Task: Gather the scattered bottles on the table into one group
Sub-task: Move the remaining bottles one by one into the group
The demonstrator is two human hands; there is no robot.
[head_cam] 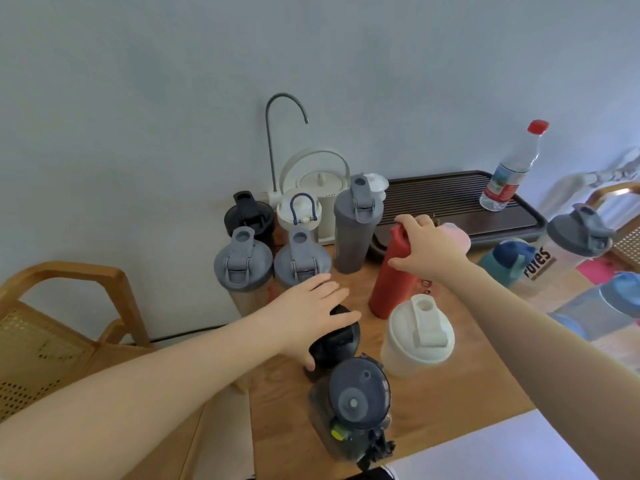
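A red bottle (393, 282) stands mid-table with my right hand (427, 245) closed around its top. My left hand (313, 306) rests on the lid of a black bottle (337, 342), fingers spread over it. Behind them stand a tall grey shaker (355, 233), two grey-lidded shakers (242, 263) (301, 261), a black-lidded one (247, 214) and a white one with a blue loop (299, 211). A white shaker (417, 336) and a dark grey bottle (356, 400) stand near me. At the right are a teal bottle (504, 259), a lettered clear shaker (568, 244) and a blue-lidded one (602, 303).
A white kettle (320, 181) and a curved tap (277, 133) stand by the wall. A dark slatted tray (450, 199) carries a clear red-capped bottle (510, 168). A wooden chair (52, 317) stands to the left of the wooden table (284, 386).
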